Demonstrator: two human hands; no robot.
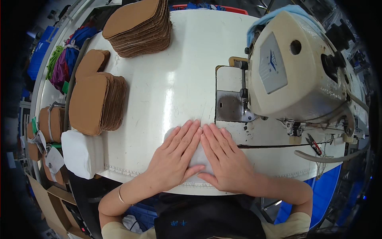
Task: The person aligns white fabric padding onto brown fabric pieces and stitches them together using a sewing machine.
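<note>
Both hands lie flat, side by side, near the front edge of the white sewing table (147, 99). Under them is a pale grey-white piece (197, 159), mostly covered; it shows between the hands and past the fingertips. My left hand (174, 157) presses on its left part with straight fingers. On its right part rests my right hand (227, 159), fingers also stretched out. The fingertips of the two hands nearly meet at the top. Neither hand grips anything. To the right of my hands stands a cream sewing machine (306, 95) with a metal plate (230, 107) set in the table.
Stacks of brown fabric pieces (89, 105) (135, 20) stand at the left and far left. A white stack (81, 153) sits at the left table edge. Red-handled thread snips (314, 145) lie right of the machine's front. A blue bin (328, 195) is below right, a cardboard box (51, 207) below left.
</note>
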